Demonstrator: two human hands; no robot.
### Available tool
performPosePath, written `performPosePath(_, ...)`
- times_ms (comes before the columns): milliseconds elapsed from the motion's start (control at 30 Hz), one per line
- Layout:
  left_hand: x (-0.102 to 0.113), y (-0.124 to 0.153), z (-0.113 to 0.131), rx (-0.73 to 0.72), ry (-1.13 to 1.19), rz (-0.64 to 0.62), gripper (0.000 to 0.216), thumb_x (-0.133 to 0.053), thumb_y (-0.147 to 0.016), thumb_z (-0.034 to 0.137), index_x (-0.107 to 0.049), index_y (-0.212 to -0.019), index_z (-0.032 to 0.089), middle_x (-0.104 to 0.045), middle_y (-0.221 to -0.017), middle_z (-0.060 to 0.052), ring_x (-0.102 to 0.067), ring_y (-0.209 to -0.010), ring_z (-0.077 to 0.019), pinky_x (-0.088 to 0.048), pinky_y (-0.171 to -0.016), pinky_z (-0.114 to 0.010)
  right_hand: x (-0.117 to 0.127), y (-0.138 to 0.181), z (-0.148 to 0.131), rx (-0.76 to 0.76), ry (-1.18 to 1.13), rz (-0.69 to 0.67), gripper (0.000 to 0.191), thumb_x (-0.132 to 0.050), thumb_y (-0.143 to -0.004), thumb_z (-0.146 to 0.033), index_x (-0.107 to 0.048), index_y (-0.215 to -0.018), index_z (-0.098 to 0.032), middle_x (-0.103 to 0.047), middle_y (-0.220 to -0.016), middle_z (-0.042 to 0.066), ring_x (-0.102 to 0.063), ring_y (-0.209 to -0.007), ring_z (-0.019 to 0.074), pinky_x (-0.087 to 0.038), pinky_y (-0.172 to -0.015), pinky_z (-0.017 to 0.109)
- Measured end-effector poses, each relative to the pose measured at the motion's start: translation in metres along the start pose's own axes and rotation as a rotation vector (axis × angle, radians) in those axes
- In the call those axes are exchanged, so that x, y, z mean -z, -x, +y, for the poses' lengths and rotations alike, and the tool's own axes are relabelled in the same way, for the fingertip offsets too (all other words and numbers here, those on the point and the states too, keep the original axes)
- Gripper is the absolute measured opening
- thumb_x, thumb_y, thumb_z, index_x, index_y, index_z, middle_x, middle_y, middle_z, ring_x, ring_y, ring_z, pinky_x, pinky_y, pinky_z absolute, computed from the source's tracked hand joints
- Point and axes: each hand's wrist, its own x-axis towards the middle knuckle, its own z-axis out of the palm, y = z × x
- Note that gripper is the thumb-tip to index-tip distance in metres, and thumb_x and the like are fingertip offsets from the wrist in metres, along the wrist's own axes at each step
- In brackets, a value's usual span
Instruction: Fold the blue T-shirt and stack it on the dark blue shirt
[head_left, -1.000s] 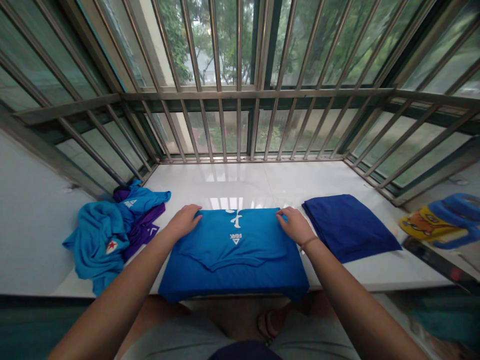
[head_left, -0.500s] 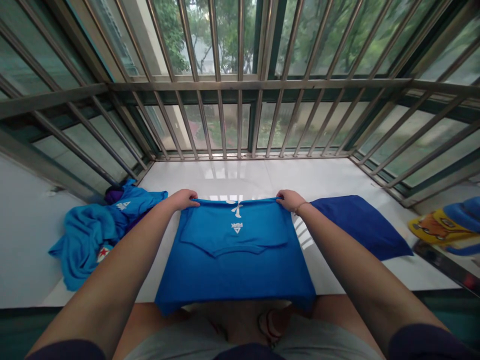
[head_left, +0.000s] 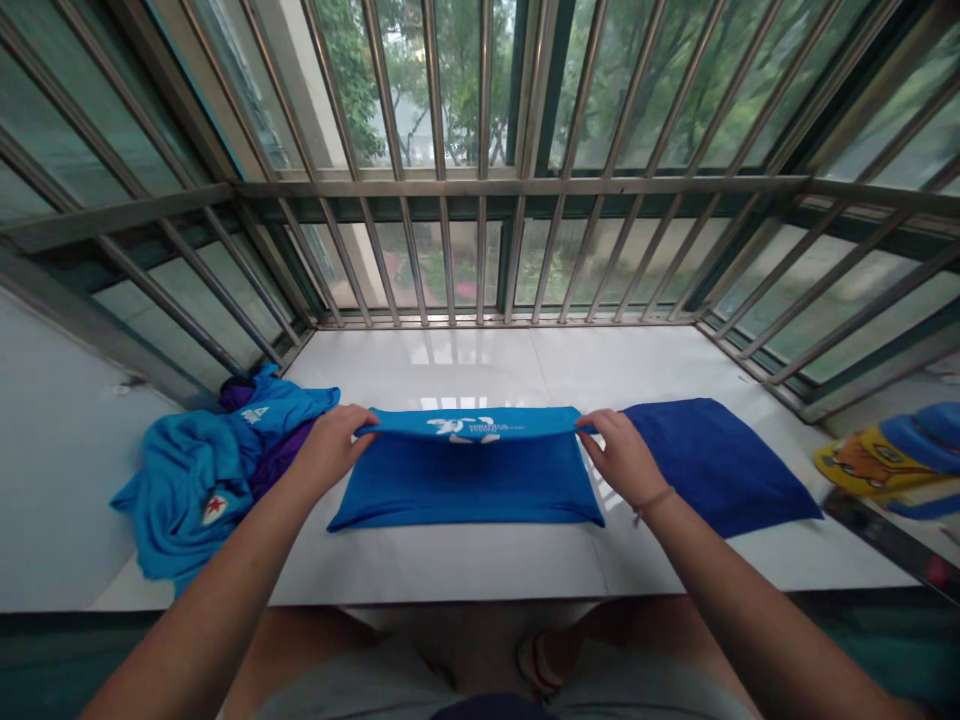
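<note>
A blue T-shirt (head_left: 465, 490) with white print lies partly folded on the white sill in front of me. My left hand (head_left: 335, 445) pinches the left end of its folded edge, and my right hand (head_left: 613, 450) pinches the right end. Between them the printed edge is stretched straight and lifted a little, with a dark hollow beneath. A folded dark blue garment (head_left: 720, 465) lies flat to the right of my right hand. Left of my left hand is a rumpled pile of blue clothes (head_left: 187, 470), with some purple cloth (head_left: 279, 462) in it.
The white tiled sill (head_left: 480, 570) ends at its front edge above my legs. Metal window bars (head_left: 480, 187) enclose the back and sides. At the far right is a blue and yellow object with a cartoon face (head_left: 877, 455), beside a dark, long object (head_left: 892, 540).
The shirt has moved forward, off the sill's front edge, and now covers less depth. Its held edge has come up and toward me, both hands still gripping its ends.
</note>
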Motion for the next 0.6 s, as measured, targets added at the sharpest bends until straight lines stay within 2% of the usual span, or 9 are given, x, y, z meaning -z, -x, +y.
performPosePath(133, -0.041, 0.067, 0.000, 0.014, 0.039, -0.090, 0.016, -0.062, -0.097, 0.034, -0.076, -0.101, 0.026, -0.079, -0.109, -0.009, -0.071, -0.107, -0.0300, -0.055, -0.100, -0.045, -0.023, 0.061, -0.009, -0.002, 0.002, -0.146, 0.017, -0.058, -0.103, -0.023, -0.075, -0.108, -0.023, -0.074, -0.113, 0.011, -0.068, -0.106, 0.0288, -0.055, -0.098, 0.043)
performPosePath(233, -0.057, 0.101, 0.007, 0.085, 0.041, -0.063, 0.023, -0.062, -0.100, 0.042, -0.077, -0.107, 0.026, -0.078, -0.116, -0.011, -0.071, -0.111, -0.0308, -0.056, -0.102, -0.046, -0.029, 0.085, -0.019, -0.029, 0.023, -0.167, 0.019, -0.057, -0.106, -0.029, -0.075, -0.110, -0.022, -0.074, -0.115, 0.013, -0.069, -0.107, 0.0294, -0.056, -0.098, 0.045)
performPosePath(333, -0.061, 0.127, 0.019, 0.169, 0.022, -0.025, 0.039, -0.064, -0.100, 0.057, -0.076, -0.118, 0.025, -0.077, -0.120, -0.013, -0.072, -0.114, -0.0337, -0.057, -0.103, -0.049, -0.028, 0.102, -0.032, -0.066, 0.037, -0.173, 0.025, -0.059, -0.109, -0.040, -0.074, -0.117, -0.022, -0.075, -0.113, 0.013, -0.070, -0.107, 0.0300, -0.056, -0.098, 0.045)
performPosePath(400, -0.061, 0.141, 0.024, 0.193, 0.010, -0.050, 0.046, -0.067, -0.097, 0.062, -0.077, -0.122, 0.024, -0.078, -0.121, -0.014, -0.072, -0.115, -0.0354, -0.058, -0.103, -0.050, -0.027, 0.112, -0.041, -0.065, 0.062, -0.218, 0.032, -0.067, -0.105, -0.045, -0.073, -0.126, -0.022, -0.076, -0.117, 0.013, -0.071, -0.108, 0.0314, -0.057, -0.097, 0.046)
performPosePath(467, -0.061, 0.153, 0.026, 0.177, 0.015, -0.098, 0.044, -0.068, -0.097, 0.060, -0.078, -0.121, 0.025, -0.079, -0.120, -0.013, -0.072, -0.114, -0.0350, -0.058, -0.103, -0.050, -0.026, 0.121, -0.047, -0.047, 0.096, -0.277, 0.038, -0.074, -0.100, -0.044, -0.072, -0.132, -0.023, -0.076, -0.121, 0.013, -0.071, -0.109, 0.0323, -0.057, -0.096, 0.045)
performPosePath(600, -0.060, 0.173, 0.018, 0.107, 0.058, -0.153, 0.033, -0.058, -0.104, 0.049, -0.082, -0.114, 0.029, -0.080, -0.115, -0.011, -0.073, -0.109, -0.0307, -0.059, -0.101, -0.047, -0.023, 0.137, -0.049, 0.019, 0.114, -0.348, 0.023, -0.066, -0.103, -0.028, -0.078, -0.123, -0.027, -0.077, -0.113, 0.009, -0.071, -0.102, 0.0283, -0.057, -0.091, 0.041)
